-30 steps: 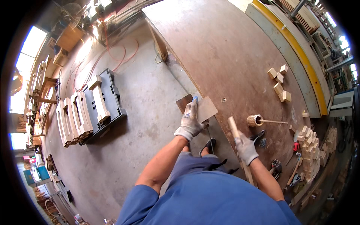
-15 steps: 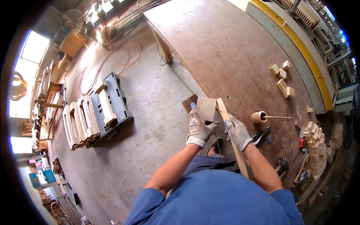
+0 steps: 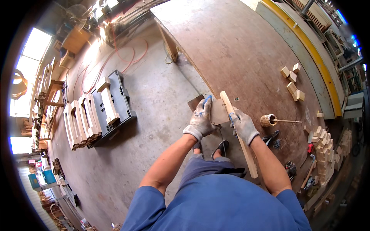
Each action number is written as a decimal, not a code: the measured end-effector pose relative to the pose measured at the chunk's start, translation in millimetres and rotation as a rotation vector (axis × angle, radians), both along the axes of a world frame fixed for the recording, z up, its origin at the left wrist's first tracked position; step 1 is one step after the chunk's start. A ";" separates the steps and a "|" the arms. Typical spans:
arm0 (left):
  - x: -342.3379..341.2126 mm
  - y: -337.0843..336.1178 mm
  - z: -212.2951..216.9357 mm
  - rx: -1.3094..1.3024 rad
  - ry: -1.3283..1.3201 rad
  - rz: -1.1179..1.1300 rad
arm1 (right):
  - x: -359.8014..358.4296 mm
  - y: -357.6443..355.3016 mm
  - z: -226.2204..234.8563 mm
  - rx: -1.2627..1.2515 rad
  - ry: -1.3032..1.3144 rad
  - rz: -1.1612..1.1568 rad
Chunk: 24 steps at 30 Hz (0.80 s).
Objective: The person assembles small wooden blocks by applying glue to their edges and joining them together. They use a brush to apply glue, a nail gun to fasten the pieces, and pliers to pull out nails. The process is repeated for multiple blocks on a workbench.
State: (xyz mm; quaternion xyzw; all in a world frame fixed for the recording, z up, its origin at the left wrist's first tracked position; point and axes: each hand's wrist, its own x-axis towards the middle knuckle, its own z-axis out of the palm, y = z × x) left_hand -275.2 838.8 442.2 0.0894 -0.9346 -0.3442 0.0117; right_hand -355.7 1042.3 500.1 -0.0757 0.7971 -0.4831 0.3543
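Daylight from the window (image 3: pixel 35 46) burns out to white and glares off the floor (image 3: pixel 91 54), with a soft shadow under the crate (image 3: pixel 125 98). The table (image 3: pixel 231 42) is palest at its far left corner; the strip (image 3: pixel 246 154) looks sharp. Fisheye bending (see the bowed yellow rail (image 3: pixel 314 52)) runs into black corners.

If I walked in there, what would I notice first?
First, probably the middle: a gloved right hand grips a long pale wood strip beside a gloved left hand against a flat tan piece. Next, the bright yellow band at the upper right. Then, at left, the dark pallet with a pale wooden piece on it.
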 end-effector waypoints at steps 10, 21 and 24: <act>-8.3 9.3 -7.1 0.020 -0.045 0.027 | -24.1 -9.8 1.6 0.214 0.165 0.130; -9.6 12.7 -4.8 0.082 -0.002 0.030 | -20.0 -7.3 -20.5 0.283 0.424 0.181; -8.6 13.6 -5.9 0.074 0.018 0.031 | -23.9 -6.9 -22.0 0.266 0.521 0.217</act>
